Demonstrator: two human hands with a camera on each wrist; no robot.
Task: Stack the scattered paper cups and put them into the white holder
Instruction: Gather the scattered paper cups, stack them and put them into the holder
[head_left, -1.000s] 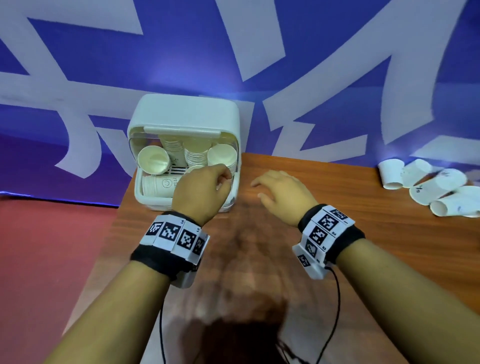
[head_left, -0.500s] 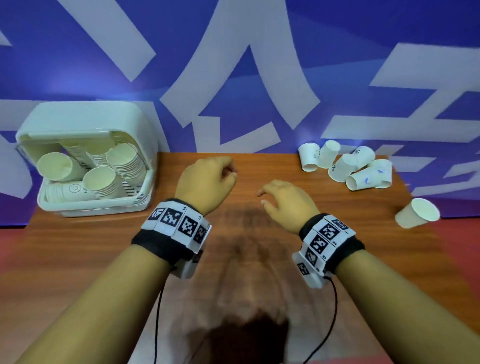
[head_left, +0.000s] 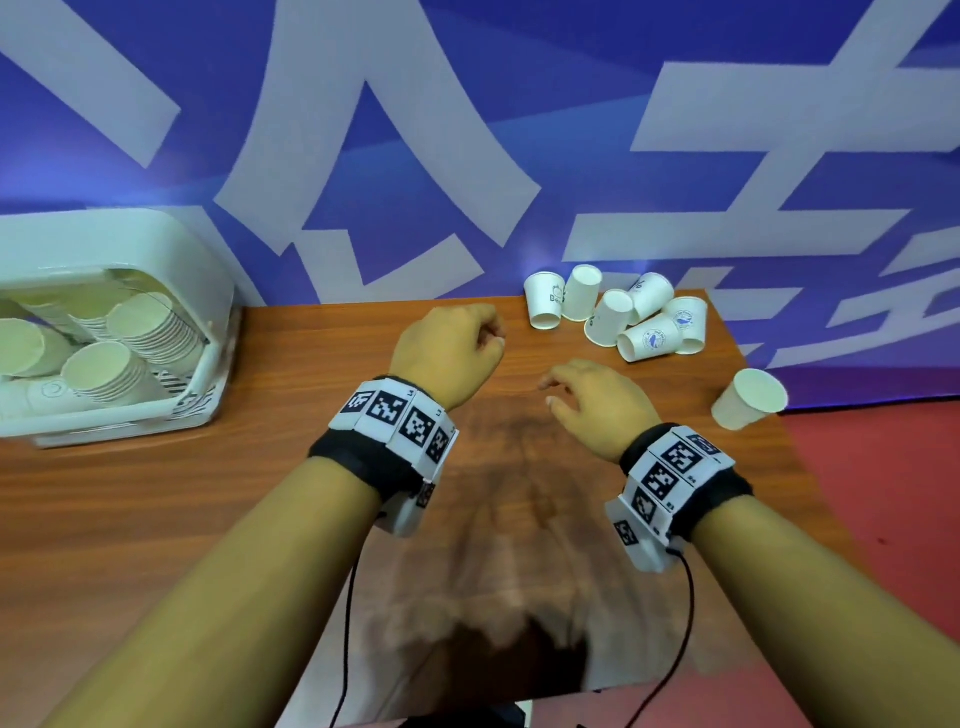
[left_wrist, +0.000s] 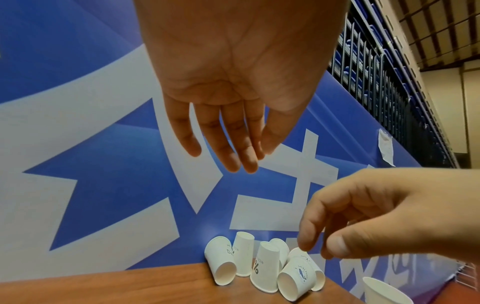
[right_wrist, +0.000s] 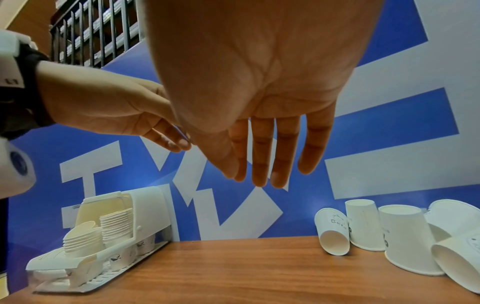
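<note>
The white holder (head_left: 171, 244) stands at the table's far left, open toward me, with several stacks of paper cups (head_left: 150, 332) inside. A cluster of scattered white cups (head_left: 649, 340) lies at the back right by the wall, some tipped over, some upside down. One more cup (head_left: 748, 400) lies alone on its side at the right edge. My left hand (head_left: 488, 332) hovers over the table left of the cluster, fingers relaxed (left_wrist: 233, 162) and holding nothing. My right hand (head_left: 550, 389) hovers beside it, just short of the cups, fingers (right_wrist: 259, 176) straight and empty.
The wooden table (head_left: 208, 519) ends just right of the lone cup, with red floor (head_left: 883, 493) beyond. A blue and white banner wall (head_left: 467, 156) runs along the table's back edge. In the right wrist view the holder (right_wrist: 148, 203) is at the left and the cups (right_wrist: 363, 228) at the right.
My left hand has come away from the holder's opening. Both hands have moved right toward the cup cluster. The head view has swung right, so the holder now sits at the left edge.
</note>
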